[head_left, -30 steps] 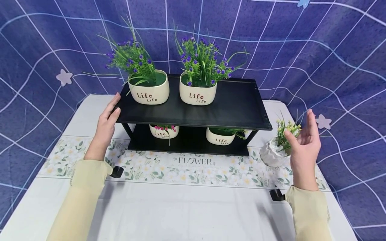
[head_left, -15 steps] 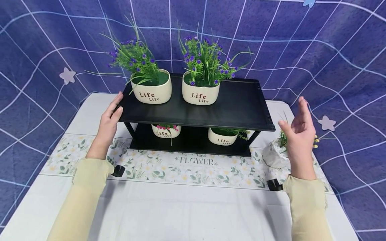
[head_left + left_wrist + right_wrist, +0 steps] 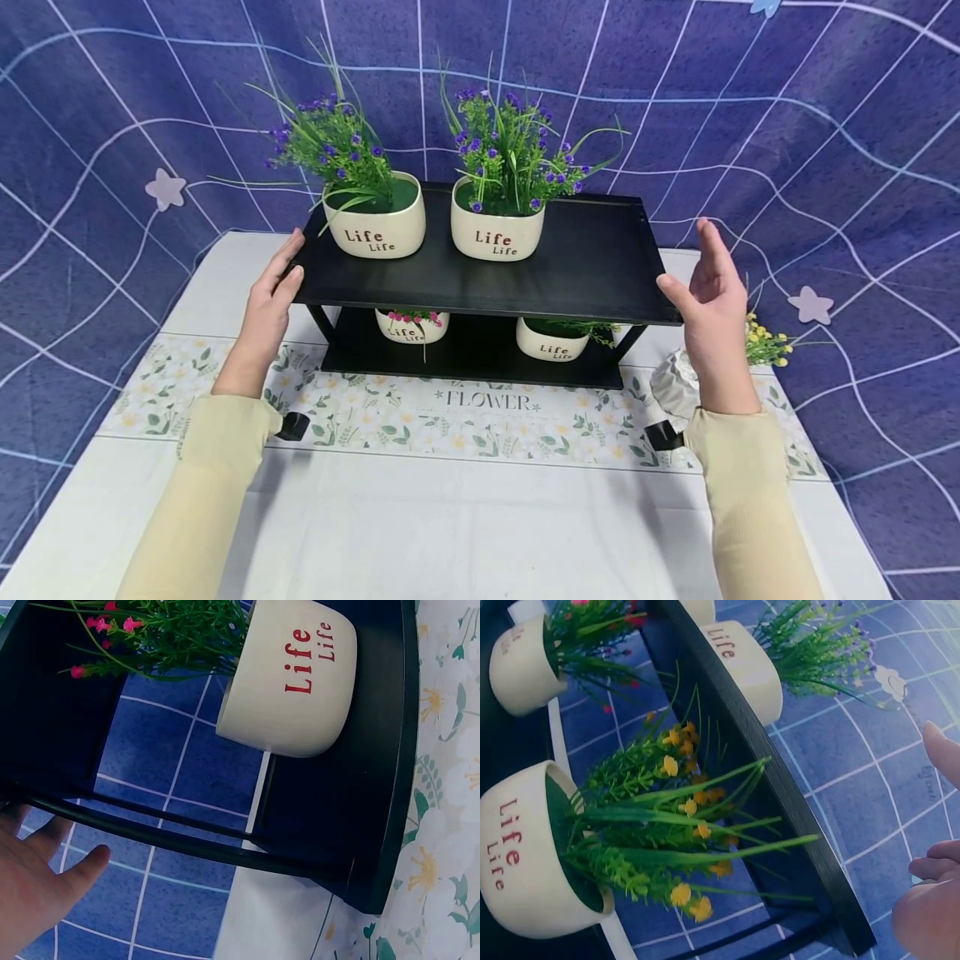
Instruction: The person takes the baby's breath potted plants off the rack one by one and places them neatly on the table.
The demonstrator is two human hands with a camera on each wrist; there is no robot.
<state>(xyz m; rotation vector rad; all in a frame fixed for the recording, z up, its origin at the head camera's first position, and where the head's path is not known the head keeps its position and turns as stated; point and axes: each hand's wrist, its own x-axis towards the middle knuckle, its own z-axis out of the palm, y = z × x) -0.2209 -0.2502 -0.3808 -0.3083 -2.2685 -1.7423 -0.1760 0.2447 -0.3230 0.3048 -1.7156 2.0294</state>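
Up top, cream pots (image 3: 498,229) hold purple flowers (image 3: 492,152); hands (image 3: 268,302) flank shelf (image 3: 480,283).

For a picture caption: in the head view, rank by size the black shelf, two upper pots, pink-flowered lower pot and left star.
Largest: black shelf
Next: upper left pot and upper right pot, too alike to rank
Then: pink-flowered lower pot, partly hidden
Smallest: left star
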